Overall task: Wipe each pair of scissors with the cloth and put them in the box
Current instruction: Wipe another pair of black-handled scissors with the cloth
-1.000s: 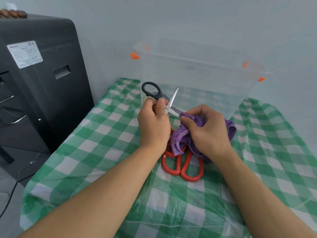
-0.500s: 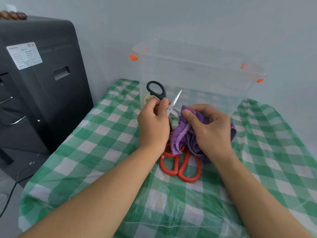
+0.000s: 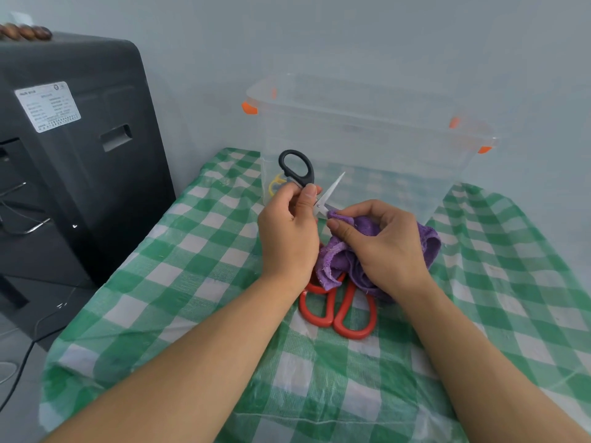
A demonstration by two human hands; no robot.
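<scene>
Black-handled scissors (image 3: 307, 183) raised before clear box (image 3: 367, 148), blades now spread | left hand (image 3: 287, 231) grips handle | right hand (image 3: 383, 241) pinches purple cloth (image 3: 355, 251) lower, at blade base | red scissors (image 3: 339, 308) wait beneath.

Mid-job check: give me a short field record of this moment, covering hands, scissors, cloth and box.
left hand: grips black-handled scissors, blades open
right hand: holds purple terry cloth, pinching it around one blade
red-handled scissors: lying on green checked tablecloth, partly under the cloth
clear plastic box with orange latches: open, behind the hands; a yellow item shows through its wall
</scene>
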